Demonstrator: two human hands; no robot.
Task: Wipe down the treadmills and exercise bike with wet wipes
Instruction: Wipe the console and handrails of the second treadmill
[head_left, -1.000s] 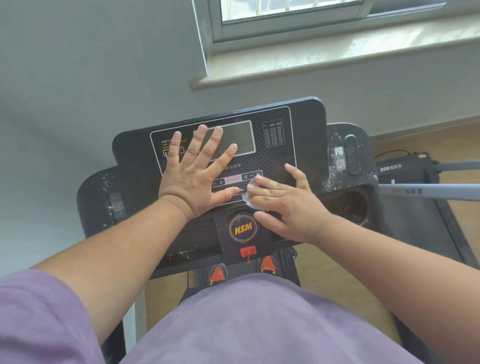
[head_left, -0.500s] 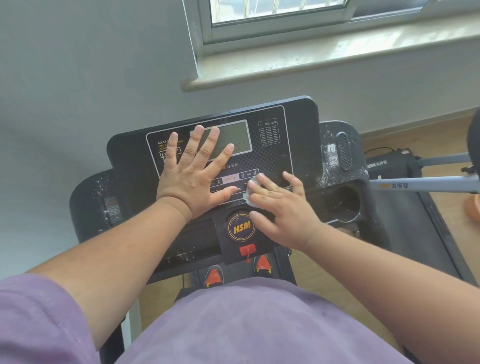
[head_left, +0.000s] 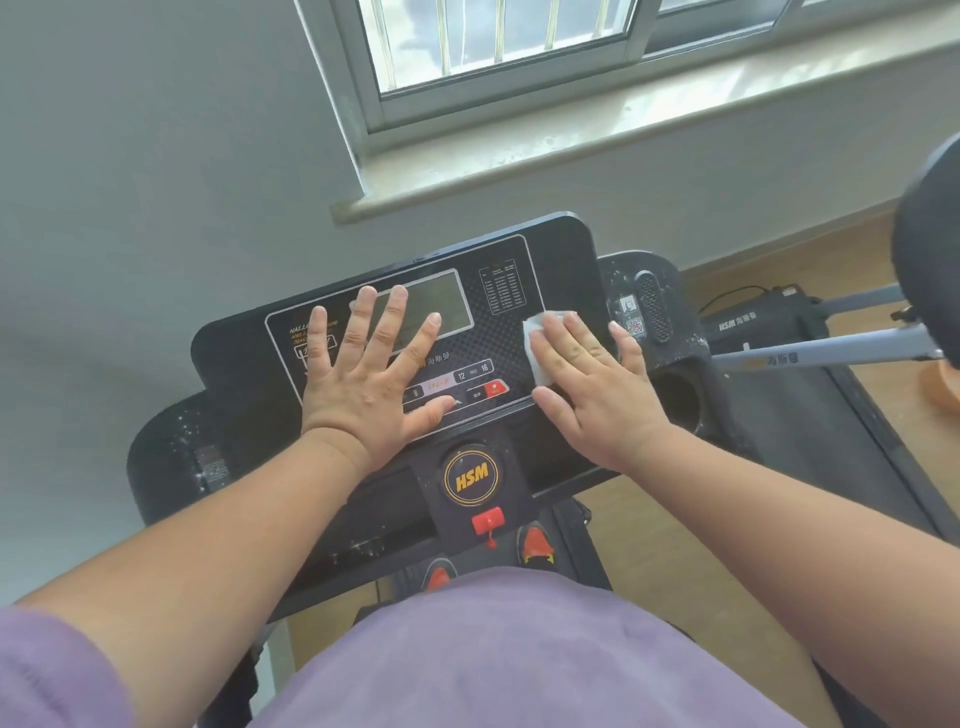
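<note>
2 hands lie flat on the black treadmill console (head_left: 563, 249): the left hand (head_left: 366, 384) is spread wide with straight fingers over the grey display (head_left: 447, 304), palm down and holding nothing, its thumb beside the row of buttons. To its right, past the red button (head_left: 494, 388), the right hand (head_left: 597, 387) presses a white wet wipe (head_left: 535, 343) against the console's right part with fingers straight and close together, the wipe showing from under the fingers, while the cup holder (head_left: 675, 397) and a second treadmill (head_left: 779, 395) sit further right.
</note>
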